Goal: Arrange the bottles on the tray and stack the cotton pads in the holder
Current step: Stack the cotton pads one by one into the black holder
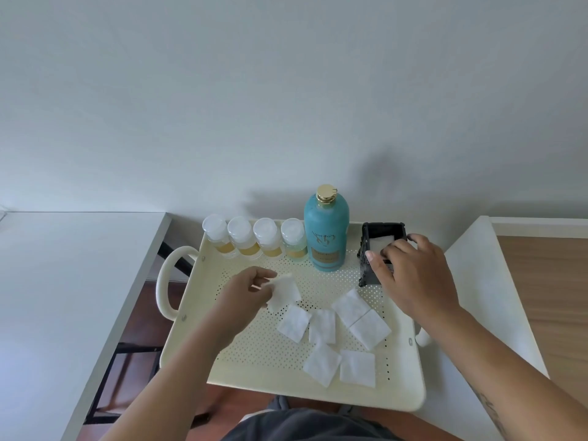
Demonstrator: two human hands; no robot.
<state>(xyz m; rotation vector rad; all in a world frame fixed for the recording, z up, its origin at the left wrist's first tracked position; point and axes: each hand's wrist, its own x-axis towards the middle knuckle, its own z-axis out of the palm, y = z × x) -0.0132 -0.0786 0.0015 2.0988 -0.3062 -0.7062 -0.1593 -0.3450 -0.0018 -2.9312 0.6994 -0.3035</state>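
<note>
A cream perforated tray (248, 351) with handles lies in front of me. Along its far edge stand several small clear bottles (243, 238) with white caps, and a tall teal bottle (326, 230) with a gold cap. A black square holder (380, 232) stands at the far right corner with a white pad inside. My right hand (410, 275) rests on the holder's near rim, fingers over its opening. My left hand (245, 297) pinches a white cotton pad (284, 292) just above the tray. Several loose square pads (350, 332) lie scattered on the tray floor.
A white table (63, 281) stands to the left and another white surface (477, 281) to the right, with the tray spanning the gap over a reddish floor. A plain wall is behind. My dark-clothed lap (302, 424) is below the tray's near edge.
</note>
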